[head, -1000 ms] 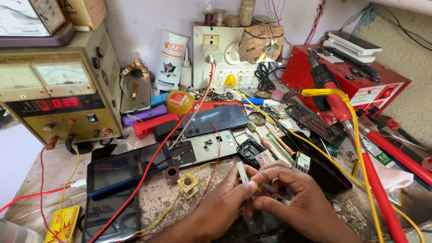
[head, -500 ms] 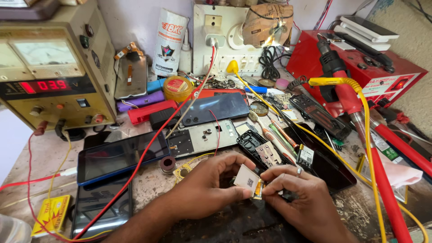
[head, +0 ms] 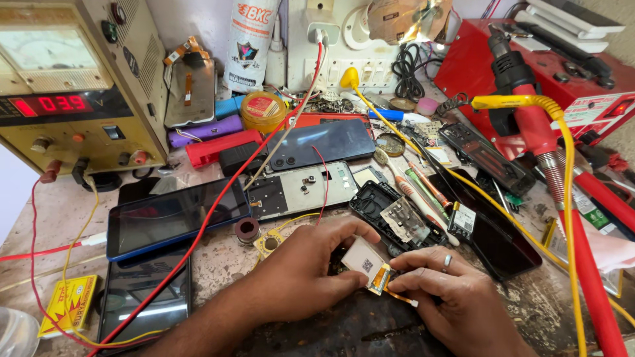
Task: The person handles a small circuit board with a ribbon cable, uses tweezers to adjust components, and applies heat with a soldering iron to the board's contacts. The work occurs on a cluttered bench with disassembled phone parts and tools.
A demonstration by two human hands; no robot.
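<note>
l hand (head: 301, 274) & r hand (head: 440, 287) pinching small white part (head: 362, 256), bench edge-to-edge cluttered

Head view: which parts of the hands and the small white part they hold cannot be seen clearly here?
- Small white part: its underside faces away, and the left hand covers its left edge.
- What the part rests on: hidden below both hands.
- Orange flex strip: its start lies under the right hand; details too small.
- Right wrist: cut off by the bottom edge.
</note>
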